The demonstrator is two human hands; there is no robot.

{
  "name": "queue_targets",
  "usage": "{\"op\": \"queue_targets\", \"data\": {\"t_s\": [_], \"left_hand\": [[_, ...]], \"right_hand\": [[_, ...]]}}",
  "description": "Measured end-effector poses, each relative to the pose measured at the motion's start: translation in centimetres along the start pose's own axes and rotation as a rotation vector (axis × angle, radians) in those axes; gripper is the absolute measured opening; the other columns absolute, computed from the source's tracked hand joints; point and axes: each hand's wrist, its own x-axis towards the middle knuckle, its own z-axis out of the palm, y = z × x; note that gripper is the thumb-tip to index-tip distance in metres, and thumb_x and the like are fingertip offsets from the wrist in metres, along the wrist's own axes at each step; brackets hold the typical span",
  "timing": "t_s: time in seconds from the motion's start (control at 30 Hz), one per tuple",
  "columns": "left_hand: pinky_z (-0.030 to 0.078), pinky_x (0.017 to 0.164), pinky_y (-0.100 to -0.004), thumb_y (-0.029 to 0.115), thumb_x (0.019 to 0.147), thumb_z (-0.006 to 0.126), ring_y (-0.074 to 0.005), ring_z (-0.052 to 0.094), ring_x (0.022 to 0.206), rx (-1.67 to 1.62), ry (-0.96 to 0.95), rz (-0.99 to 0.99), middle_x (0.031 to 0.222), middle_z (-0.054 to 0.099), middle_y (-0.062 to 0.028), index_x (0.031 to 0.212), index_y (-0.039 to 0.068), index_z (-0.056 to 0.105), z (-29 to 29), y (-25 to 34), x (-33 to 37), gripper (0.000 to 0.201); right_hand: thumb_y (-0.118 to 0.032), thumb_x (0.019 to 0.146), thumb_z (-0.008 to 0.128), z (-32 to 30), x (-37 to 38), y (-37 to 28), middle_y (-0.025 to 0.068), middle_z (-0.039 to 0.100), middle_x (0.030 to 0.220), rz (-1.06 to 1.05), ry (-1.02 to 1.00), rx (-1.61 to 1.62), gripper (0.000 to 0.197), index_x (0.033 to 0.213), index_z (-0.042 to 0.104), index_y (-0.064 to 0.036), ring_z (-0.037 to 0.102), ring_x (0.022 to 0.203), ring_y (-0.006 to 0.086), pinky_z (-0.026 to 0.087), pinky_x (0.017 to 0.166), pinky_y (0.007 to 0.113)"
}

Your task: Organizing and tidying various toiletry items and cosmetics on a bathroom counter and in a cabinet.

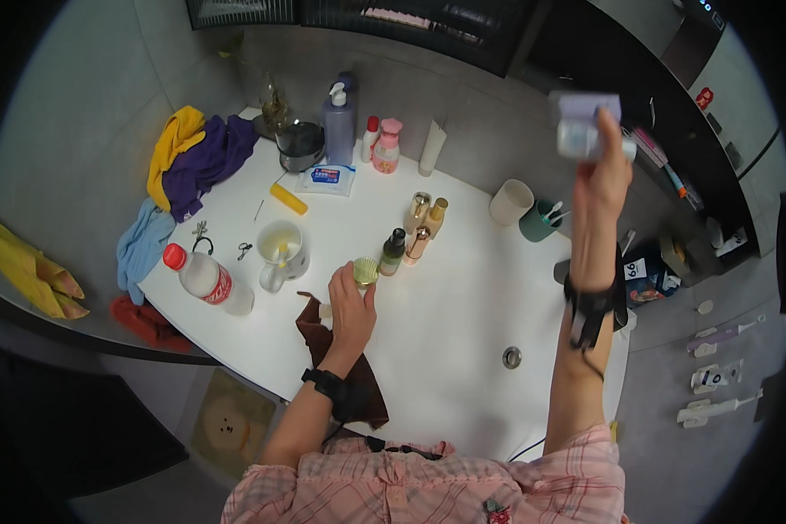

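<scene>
My left hand is closed around a small jar with a ribbed gold-green lid, over the white counter. Below that hand lies a brown cloth. Just past the jar stands a small dark-capped bottle, with several gold-capped bottles beyond it. Raised at the far right, my right hand grips a white container. A lavender piece sits against it; motion blur hides the exact kind of both.
To the left are a white mug, a red-capped bottle and crumpled purple cloth. A lavender pump bottle stands at the back. A white cup and green toothbrush cup flank the basin drain's far side.
</scene>
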Motion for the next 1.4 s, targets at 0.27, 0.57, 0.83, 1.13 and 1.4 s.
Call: {"op": "queue_targets", "data": {"t_s": [0.27,0.57,0.83,1.13,1.4], "left_hand": [[0.034,0.102,-0.0474,-0.01,0.078,0.056,-0.0438,0.038,0.12,-0.078,0.025,-0.013,0.128,0.037,-0.0262,0.135,-0.007,0.029,0.0,0.9,0.3,0.063],[0.032,0.105,-0.0479,-0.018,0.064,0.048,-0.0445,0.038,0.122,-0.212,0.051,0.121,0.128,0.039,-0.0254,0.132,-0.006,0.033,-0.6,0.5,0.2,0.07],[0.033,0.105,-0.0439,-0.017,0.068,0.044,-0.0413,0.042,0.12,-0.188,0.11,0.062,0.123,0.043,-0.0236,0.128,-0.004,0.039,-0.6,1.0,-0.1,0.062],[0.032,0.106,-0.0456,-0.016,0.073,0.039,-0.0422,0.041,0.121,-0.234,0.091,0.054,0.126,0.041,-0.0255,0.131,-0.006,0.036,-0.5,0.4,0.0,0.059],[0.032,0.105,-0.0441,-0.012,0.079,0.036,-0.0404,0.042,0.121,-0.288,0.104,-0.015,0.127,0.042,-0.0248,0.131,-0.006,0.036,-0.2,0.8,-0.3,0.052]], "right_hand": [[-0.015,0.07,0.078,-8.0,-21.5,9.8,0.0016,0.061,0.077,0.185,-0.633,-0.706,0.027,0.09,0.067,-0.0015,0.055,0.067,0.0114,0.045,0.064,0.025],[-0.017,0.068,0.079,-6.5,-25.5,15.9,0.0075,0.063,0.087,0.093,-0.755,-0.707,0.043,0.108,0.065,-0.0044,0.062,0.08,0.0227,0.05,0.071,0.031],[-0.014,0.066,0.079,-8.6,-25.9,15.5,0.011,0.062,0.095,0.117,-0.9,-0.762,0.046,0.108,0.062,-0.0036,0.061,0.089,0.0316,0.049,0.078,0.038],[-0.011,0.066,0.078,-7.3,-26.2,15.1,0.0217,0.058,0.095,0.32,-0.826,-0.912,0.038,0.094,0.055,0.0014,0.06,0.087,0.0396,0.05,0.076,0.043],[-0.007,0.067,0.073,-9.7,-25.8,14.2,0.0193,0.059,0.095,0.216,-0.924,-1.065,0.037,0.1,0.059,0.0029,0.059,0.09,0.0369,0.049,0.08,0.043]]}}
